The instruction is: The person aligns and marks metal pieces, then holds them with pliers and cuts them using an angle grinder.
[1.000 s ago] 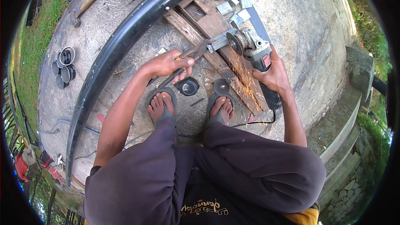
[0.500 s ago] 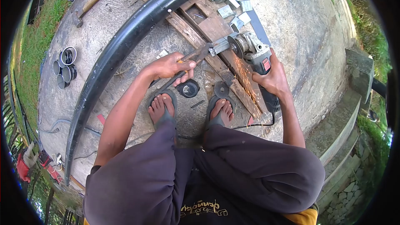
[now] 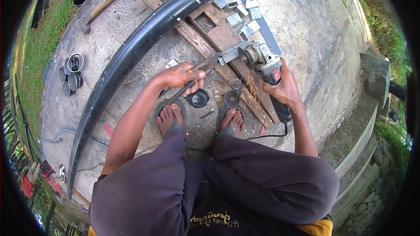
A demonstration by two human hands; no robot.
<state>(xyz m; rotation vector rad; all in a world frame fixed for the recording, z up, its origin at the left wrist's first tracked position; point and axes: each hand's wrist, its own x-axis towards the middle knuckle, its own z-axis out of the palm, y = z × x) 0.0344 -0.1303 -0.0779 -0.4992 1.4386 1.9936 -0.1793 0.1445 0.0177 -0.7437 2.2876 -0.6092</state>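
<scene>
My left hand is closed around the handles of a pair of long dark tongs. Their jaws grip one end of a short silvery square metal tube, which lies over the wooden planks. In my right hand is an angle grinder, its body wrapped by my fingers. The grinder's disc is at the tube's right end, and I cannot tell whether they touch. A few orange sparks fly below the disc.
A long curved black pipe arches across the left. Several cut tube pieces lie beyond the planks. A hammer and several black-and-white rings are at left. Near my feet are a loose disc, a black round container and the grinder's cord.
The spark stream has thinned. The grinder's head sits slightly lower in view, and the tube's held end has shifted down a little. Both hands keep their holds.
</scene>
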